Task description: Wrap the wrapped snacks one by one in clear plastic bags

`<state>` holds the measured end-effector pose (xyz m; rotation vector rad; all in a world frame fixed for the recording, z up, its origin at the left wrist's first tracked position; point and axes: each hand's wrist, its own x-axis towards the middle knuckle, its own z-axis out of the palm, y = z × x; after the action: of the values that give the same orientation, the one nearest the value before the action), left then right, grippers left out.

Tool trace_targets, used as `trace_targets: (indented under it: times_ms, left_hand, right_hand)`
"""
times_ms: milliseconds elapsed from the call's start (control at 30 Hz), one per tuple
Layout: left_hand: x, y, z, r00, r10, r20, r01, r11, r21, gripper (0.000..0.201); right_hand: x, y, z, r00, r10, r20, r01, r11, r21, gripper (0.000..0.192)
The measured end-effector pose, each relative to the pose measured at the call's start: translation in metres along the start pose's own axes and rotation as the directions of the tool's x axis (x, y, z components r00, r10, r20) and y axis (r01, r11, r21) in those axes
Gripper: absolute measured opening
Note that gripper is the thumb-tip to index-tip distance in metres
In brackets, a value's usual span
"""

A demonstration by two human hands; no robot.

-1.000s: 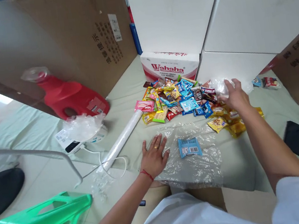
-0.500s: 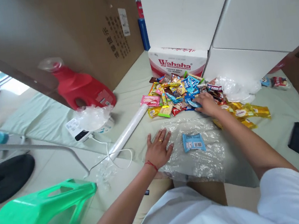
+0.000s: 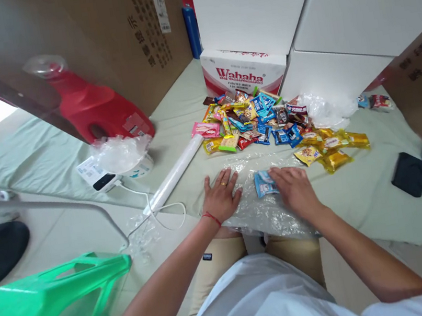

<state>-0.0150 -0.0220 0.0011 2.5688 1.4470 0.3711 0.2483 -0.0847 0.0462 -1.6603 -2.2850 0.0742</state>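
Note:
My left hand (image 3: 222, 196) lies flat with fingers spread on the near-left part of a clear plastic bag (image 3: 251, 218), holding nothing. On the bag lies a light blue snack packet (image 3: 263, 186). My right hand (image 3: 294, 188) is over the right end of that packet, fingers close together and bent down on a second light blue packet (image 3: 266, 175), mostly hidden under the fingertips. Beyond the bag is a heap of wrapped snacks (image 3: 245, 118) in many colours, with several yellow packets (image 3: 336, 160) at its right side.
A white Wahaba carton (image 3: 244, 74) stands behind the heap. To the left are a white roll (image 3: 174, 176), a charging cable, a red jug (image 3: 96, 106) and a plastic-lined tub (image 3: 136, 166). A black wallet-like item (image 3: 409, 174) lies right. A green stool (image 3: 58, 302) sits lower left.
My right hand has drawn back from the snack heap to the bag, bringing a light blue packet beside the one there. My left hand stays flat on the bag. The view has shifted slightly.

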Motion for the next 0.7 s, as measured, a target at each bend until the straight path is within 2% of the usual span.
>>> trace_targets:
  times_ms: [100, 200, 267, 333, 400, 433, 500, 567, 600, 633, 700]
  left_hand:
    - [0.001, -0.001, -0.001, 1.0, -0.002, 0.015, 0.003, 1.0, -0.02, 0.055]
    - [0.002, -0.004, -0.003, 0.999, -0.036, -0.012, 0.035, 0.998, -0.052, 0.055]
    - [0.001, -0.006, -0.008, 0.99, -0.09, -0.107, 0.083, 0.994, -0.069, 0.055]
    - [-0.007, -0.007, -0.014, 0.961, -0.116, -0.252, 0.099, 0.992, -0.079, 0.052]
    - [-0.022, -0.008, -0.02, 0.928, -0.043, -0.371, 0.014, 0.997, -0.079, 0.048]
    - [-0.031, -0.009, -0.023, 0.919, 0.051, -0.392, -0.088, 0.993, -0.077, 0.046]
    - [-0.051, -0.011, -0.024, 0.885, 0.323, -0.334, -0.369, 0.926, -0.081, 0.043]
    - [-0.068, -0.015, -0.02, 0.808, 0.563, -0.174, -0.584, 0.804, -0.108, 0.045]
    - [-0.073, -0.017, -0.017, 0.781, 0.617, -0.091, -0.624, 0.772, -0.119, 0.045]
    - [-0.077, -0.019, -0.013, 0.78, 0.625, -0.021, -0.622, 0.773, -0.121, 0.044]
    - [-0.077, -0.023, -0.008, 0.825, 0.562, 0.055, -0.553, 0.823, -0.129, 0.04]
  right_hand:
    - [-0.009, -0.01, 0.018, 0.996, -0.024, 0.084, 0.028, 0.999, -0.042, 0.049]
    - [-0.011, -0.01, 0.011, 0.998, -0.022, 0.066, 0.023, 1.0, -0.021, 0.059]
    - [-0.016, -0.006, -0.005, 0.999, -0.036, 0.02, 0.035, 0.999, 0.037, 0.059]
    - [-0.029, 0.0, -0.024, 0.998, -0.06, -0.03, 0.063, 0.991, 0.12, 0.051]
    - [-0.052, 0.006, -0.037, 0.994, -0.095, -0.049, 0.102, 0.975, 0.198, 0.042]
    - [-0.066, 0.008, -0.04, 0.992, -0.116, -0.04, 0.123, 0.967, 0.224, 0.04]
    - [-0.095, 0.012, -0.037, 0.987, -0.162, 0.014, 0.153, 0.958, 0.241, 0.048]
    - [-0.119, 0.016, -0.025, 0.979, -0.19, 0.07, 0.172, 0.962, 0.212, 0.056]
    - [-0.127, 0.018, -0.017, 0.978, -0.19, 0.081, 0.172, 0.966, 0.193, 0.052]
    - [-0.133, 0.021, -0.01, 0.98, -0.181, 0.078, 0.165, 0.969, 0.181, 0.043]
    - [-0.134, 0.027, -0.001, 0.988, -0.147, 0.049, 0.134, 0.97, 0.203, 0.029]
